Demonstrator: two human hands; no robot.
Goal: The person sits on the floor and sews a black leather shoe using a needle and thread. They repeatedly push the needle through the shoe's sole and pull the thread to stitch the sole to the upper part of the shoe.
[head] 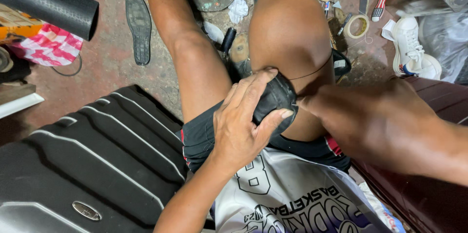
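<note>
My left hand (242, 121) clamps the rounded black rubber shoe piece (275, 102) against my right knee to steady it; my right hand (370, 121), pinched shut, pulls thin dark thread (312, 73) taut rightward

The black shoe (275, 99) is being largely covered by the left hand (243, 121). The right hand (375, 121) is being blurred; its fingertips cannot be resolved. The black suitcase (87, 164) is being cut off by the frame edge.

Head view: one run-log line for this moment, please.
left hand: grips black shoe on thigh | right hand: pinching at shoe's edge, thread taut over knee | black suitcase beside
</note>
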